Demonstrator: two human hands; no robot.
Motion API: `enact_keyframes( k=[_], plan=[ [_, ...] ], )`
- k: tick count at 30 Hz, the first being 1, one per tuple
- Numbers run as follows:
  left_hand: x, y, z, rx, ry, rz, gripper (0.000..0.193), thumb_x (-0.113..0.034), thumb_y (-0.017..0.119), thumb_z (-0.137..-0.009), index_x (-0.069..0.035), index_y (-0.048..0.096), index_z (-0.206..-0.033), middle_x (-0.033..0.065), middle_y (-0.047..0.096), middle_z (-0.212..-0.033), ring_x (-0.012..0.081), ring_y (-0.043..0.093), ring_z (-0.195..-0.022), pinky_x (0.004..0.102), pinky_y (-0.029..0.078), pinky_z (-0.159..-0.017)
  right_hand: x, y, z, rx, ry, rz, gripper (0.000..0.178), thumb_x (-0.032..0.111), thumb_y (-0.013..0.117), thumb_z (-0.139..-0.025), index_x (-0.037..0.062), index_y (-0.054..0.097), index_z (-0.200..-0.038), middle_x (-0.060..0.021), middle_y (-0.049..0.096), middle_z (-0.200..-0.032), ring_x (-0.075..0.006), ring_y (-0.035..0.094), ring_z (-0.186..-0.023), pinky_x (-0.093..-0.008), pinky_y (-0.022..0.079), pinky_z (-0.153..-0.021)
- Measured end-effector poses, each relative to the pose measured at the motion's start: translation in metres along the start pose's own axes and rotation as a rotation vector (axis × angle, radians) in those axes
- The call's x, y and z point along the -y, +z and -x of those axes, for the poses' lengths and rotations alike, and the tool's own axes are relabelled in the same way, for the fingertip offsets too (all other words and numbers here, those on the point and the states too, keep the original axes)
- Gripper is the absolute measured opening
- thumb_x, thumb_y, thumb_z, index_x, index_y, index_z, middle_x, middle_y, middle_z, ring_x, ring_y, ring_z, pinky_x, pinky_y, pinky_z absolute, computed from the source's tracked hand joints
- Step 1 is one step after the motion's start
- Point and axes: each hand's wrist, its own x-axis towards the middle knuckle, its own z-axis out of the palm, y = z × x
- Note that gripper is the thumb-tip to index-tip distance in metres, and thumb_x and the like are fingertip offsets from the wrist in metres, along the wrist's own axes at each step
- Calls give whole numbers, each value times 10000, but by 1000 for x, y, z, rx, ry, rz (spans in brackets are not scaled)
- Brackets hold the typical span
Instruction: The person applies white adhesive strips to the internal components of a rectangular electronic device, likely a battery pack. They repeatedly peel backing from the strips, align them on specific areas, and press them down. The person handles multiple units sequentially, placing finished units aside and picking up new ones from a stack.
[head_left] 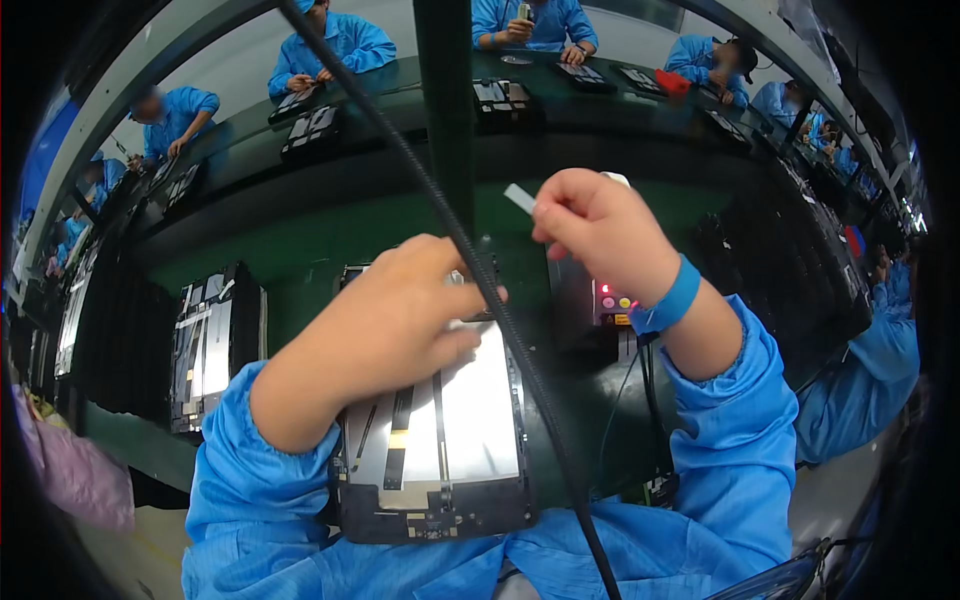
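Observation:
In front of me lies an opened tablet [478, 420], its silver inner plate, dark strips and black lower end showing. My left hand [395, 310] is over its upper part, fingers apart and partly behind a black ribbed cable; I see nothing held in it. Whether its fingertips touch the tablet I cannot tell. My right hand [607, 228], with a blue band at the wrist, is raised to the right of the tablet's far end. Its thumb and forefinger are closed on a small pale strip [520, 198] that sticks out to the left.
The ribbed cable [400, 140] crosses the view diagonally. Below my right wrist sits a device with lit buttons [616, 303]. Stacks of tablet parts stand left [205, 340] and right [780, 255] on the green bench [300, 300]. Co-workers in blue [345, 45] sit across the far bench.

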Motion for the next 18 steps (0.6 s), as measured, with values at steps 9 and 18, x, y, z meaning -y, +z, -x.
enact_keyframes(
  k=[9,18],
  plan=[
    [9,10,0,-31,33,-191,369,-208,760,-613,-118,715,-968,162,569,-1090,357,523,-1062,427,461,-870,-31,39,-3,114,-268,432,481,94,609,-817,31,425,-1257,-203,578,-1132,-343,622,-879,-358,494,-811],
    [34,12,7,-19,-9,-133,371,-285,774,-635,-161,725,-981,150,563,-1157,424,403,-1265,479,388,-995,-19,30,-14,308,-17,184,542,153,686,-747,87,465,-1237,-167,563,-1083,-173,617,-713,-292,500,-671]
  ],
)
